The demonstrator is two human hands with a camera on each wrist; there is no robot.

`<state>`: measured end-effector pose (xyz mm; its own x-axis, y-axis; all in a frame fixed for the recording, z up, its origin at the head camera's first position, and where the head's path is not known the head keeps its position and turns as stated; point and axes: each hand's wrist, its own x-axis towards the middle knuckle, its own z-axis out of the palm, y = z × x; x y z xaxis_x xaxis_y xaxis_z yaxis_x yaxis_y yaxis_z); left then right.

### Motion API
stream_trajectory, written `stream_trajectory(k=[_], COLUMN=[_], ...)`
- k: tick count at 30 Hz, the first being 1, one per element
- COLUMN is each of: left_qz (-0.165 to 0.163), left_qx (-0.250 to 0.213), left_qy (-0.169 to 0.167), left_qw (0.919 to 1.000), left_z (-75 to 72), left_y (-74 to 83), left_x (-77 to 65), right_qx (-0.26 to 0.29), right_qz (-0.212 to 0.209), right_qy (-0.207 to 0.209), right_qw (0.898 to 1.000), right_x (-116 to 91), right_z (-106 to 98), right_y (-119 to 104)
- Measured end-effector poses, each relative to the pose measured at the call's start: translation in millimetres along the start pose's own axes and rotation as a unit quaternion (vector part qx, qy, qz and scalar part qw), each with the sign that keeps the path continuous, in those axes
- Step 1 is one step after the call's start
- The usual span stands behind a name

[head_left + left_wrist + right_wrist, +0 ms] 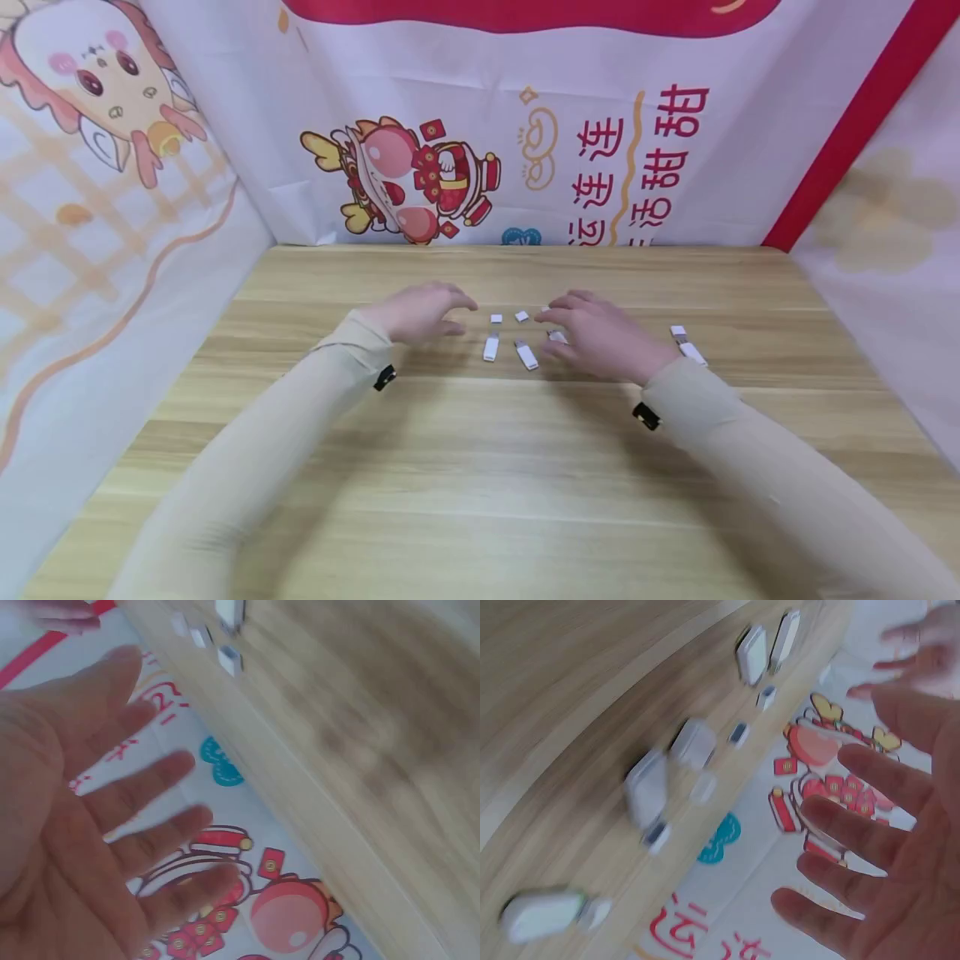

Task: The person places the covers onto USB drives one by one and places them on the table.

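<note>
Several white USB sticks lie on the wooden table with small white caps near their plug ends. My left hand (423,315) hovers left of the leftmost stick (491,347), fingers apart and holding nothing. A second stick (527,356) and two caps, one (497,318) beside another (522,317), lie between the hands. My right hand (603,337) is over the sticks to the right, partly hiding one stick (558,337) from the head view. Its spread fingers hold nothing in the right wrist view. Farther right lies another stick (692,354), its cap (678,331) by its plug.
A white printed cloth (465,75) with cartoon figures and red characters hangs behind the table (480,467). Similar cloth (97,250) covers the left side, and more stands at the right. Small black devices (385,377) sit at both wrists.
</note>
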<state>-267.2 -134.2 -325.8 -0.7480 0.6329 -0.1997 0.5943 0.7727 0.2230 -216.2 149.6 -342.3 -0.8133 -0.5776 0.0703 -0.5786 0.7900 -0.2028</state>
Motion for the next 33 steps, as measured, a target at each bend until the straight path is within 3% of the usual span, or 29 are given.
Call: stream_trajectory(k=[9,14,17,24,29,33], left_qz=[0.044,0.056,0.061,0.050,0.056,0.052], left_qx=[-0.057,-0.087,-0.097,-0.097,-0.095,-0.090], left_qy=[-0.013,-0.023,-0.030,-0.081,-0.065,-0.057], left_qw=[0.9973,0.9944,0.9930,0.9907,0.9917,0.9930], left_z=[-2.3,6.5,12.1,23.1,25.7,26.8], left_y=[-18.7,-19.7,-23.9,-37.4,-38.8,-39.2], left_x=[61.2,82.3,88.0,94.8,98.5,99.8], right_qx=[0.041,0.058,0.054,0.067,0.015,0.007], right_qz=[0.027,0.032,0.048,0.093,0.115,0.135], right_qy=[0.013,0.011,0.017,0.017,0.013,-0.011], right_qw=[0.999,0.998,0.997,0.993,0.993,0.991], right_x=[33,40,44,59,68,73], right_z=[14,34,42,49,53,52], right_y=[-34,-45,-51,-61,-65,-68])
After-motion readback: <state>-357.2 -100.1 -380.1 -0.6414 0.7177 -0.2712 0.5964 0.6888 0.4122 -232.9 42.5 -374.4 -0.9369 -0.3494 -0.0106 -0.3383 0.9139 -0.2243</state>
